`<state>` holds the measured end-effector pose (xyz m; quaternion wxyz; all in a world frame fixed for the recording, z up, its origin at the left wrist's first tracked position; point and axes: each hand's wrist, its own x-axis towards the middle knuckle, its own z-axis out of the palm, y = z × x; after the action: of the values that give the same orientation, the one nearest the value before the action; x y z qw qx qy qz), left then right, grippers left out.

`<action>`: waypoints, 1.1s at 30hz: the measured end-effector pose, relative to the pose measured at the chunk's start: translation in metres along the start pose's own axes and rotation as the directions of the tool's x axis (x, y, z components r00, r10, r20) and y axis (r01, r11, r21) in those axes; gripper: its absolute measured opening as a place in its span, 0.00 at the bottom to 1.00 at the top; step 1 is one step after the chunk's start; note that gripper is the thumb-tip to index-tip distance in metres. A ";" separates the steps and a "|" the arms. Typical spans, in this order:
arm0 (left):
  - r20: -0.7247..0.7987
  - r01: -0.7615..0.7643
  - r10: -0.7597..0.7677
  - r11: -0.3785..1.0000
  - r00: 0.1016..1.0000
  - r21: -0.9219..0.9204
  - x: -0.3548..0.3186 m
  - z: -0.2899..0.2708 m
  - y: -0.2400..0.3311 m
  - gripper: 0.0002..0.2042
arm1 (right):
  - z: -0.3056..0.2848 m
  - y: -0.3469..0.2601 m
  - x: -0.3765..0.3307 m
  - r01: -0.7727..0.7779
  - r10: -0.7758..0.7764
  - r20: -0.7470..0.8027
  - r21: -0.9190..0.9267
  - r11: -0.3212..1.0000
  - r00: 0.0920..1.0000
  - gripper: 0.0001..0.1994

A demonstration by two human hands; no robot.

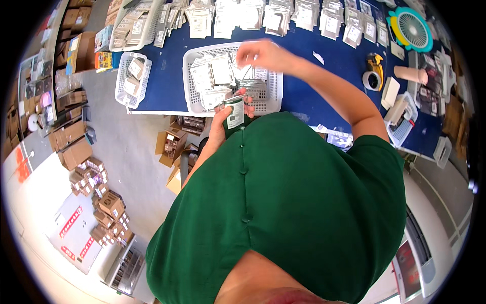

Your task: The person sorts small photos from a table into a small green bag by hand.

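My left hand [226, 115] grips a dark green pouch [235, 115] with a white label, held against my green shirt at the near edge of the blue table [167, 83]. My right hand [263, 54] reaches over the white plastic basket [191, 63] in front of me, its fingers pinched on a thin clear packet [242, 70] above the silver packets [212, 76] piled inside. The basket sits at the table's near edge.
A smaller white basket [132, 77] with packets stands to the left. Rows of silver packets [283, 17] line the table's far side. A teal fan [411, 28], a tape dispenser [373, 71] and a roll lie to the right. Cardboard boxes [101, 202] crowd the floor at left.
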<state>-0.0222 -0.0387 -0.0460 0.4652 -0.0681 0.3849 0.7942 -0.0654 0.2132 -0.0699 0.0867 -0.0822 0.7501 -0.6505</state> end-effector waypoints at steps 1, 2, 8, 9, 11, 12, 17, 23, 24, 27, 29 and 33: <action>-0.005 -0.001 0.001 0.999 1.000 0.049 -0.004 -0.001 0.002 0.33 | 0.016 -0.031 -0.016 -0.003 0.005 0.113 -0.013 1.000 0.994 0.08; 0.018 0.040 -0.041 0.997 0.999 0.065 -0.007 -0.007 0.003 0.32 | 0.029 -0.052 -0.029 -0.003 0.009 0.225 -0.028 1.000 0.974 0.07; 0.109 0.122 -0.151 0.965 0.983 0.233 -0.029 -0.023 0.014 0.27 | 0.071 -0.070 -0.059 -0.061 0.063 0.098 -0.023 0.998 0.993 0.07; 0.179 0.088 -0.129 0.972 0.975 0.216 -0.031 -0.029 0.015 0.28 | 0.075 -0.073 -0.060 -0.051 0.058 0.104 -0.067 0.996 0.993 0.07; 0.210 0.144 -0.168 0.982 0.963 0.125 -0.040 -0.036 0.017 0.30 | 0.082 -0.083 -0.063 -0.029 0.048 0.120 -0.156 0.987 0.992 0.06; 0.229 0.177 -0.190 0.981 0.955 0.079 -0.043 -0.036 0.020 0.31 | 0.085 -0.085 -0.065 -0.082 0.092 0.112 -0.095 0.992 0.989 0.06; 0.264 0.180 -0.242 0.954 0.934 0.240 -0.055 -0.037 0.036 0.36 | 0.096 -0.101 -0.070 -0.090 0.115 0.165 -0.153 0.984 0.979 0.05; 0.322 0.157 -0.248 0.946 0.914 0.282 -0.057 -0.030 0.041 0.33 | 0.100 -0.108 -0.068 0.161 -0.101 0.145 -0.496 0.853 0.984 0.07; 0.329 0.157 -0.238 0.954 0.914 0.255 -0.055 -0.029 0.040 0.33 | 0.095 -0.108 -0.067 0.135 -0.087 0.124 -0.465 0.875 0.989 0.06; 0.307 0.171 -0.243 0.955 0.920 0.243 -0.051 -0.031 0.036 0.37 | 0.068 -0.112 -0.067 0.097 -0.093 0.026 -0.302 0.948 0.995 0.07; 0.321 0.177 -0.253 0.952 0.913 0.249 -0.047 -0.030 0.034 0.40 | 0.050 -0.118 -0.067 0.002 -0.008 -0.030 -0.214 0.977 1.000 0.05; 0.317 0.181 -0.243 0.960 0.917 0.212 -0.037 -0.021 0.025 0.42 | 0.035 -0.102 -0.068 -0.011 0.004 -0.068 -0.104 0.994 0.998 0.04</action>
<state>-0.0265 -0.0845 -0.0295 0.6122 0.0704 0.3590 0.7010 0.0097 0.1815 0.0281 0.0592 -0.0617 0.7860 -0.6123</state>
